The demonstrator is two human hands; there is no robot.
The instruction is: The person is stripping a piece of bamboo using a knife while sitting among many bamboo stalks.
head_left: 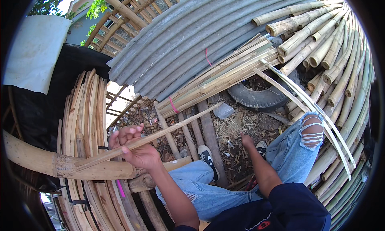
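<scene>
My left hand [140, 151] holds a long split bamboo strip [176, 128] between thumb and palm, its fingers loosely curled. The strip slants from lower left, over a thick bamboo pole [96, 169], up to its far end above the littered ground. My right hand [247, 142] hangs low between my knees, seen nearly end-on; its fingers are mostly hidden, and nothing shows in it. Two pale, thin bamboo strips [319, 106] and a shorter one [280, 88] lean past my right knee.
Bundled bamboo slats [216, 80] with pink ties lie ahead, beside corrugated metal sheeting [200, 34]. A black tyre [256, 97] rests on the ground near a stack of bamboo poles [333, 70] at right. More slats [82, 110] stand bundled at left.
</scene>
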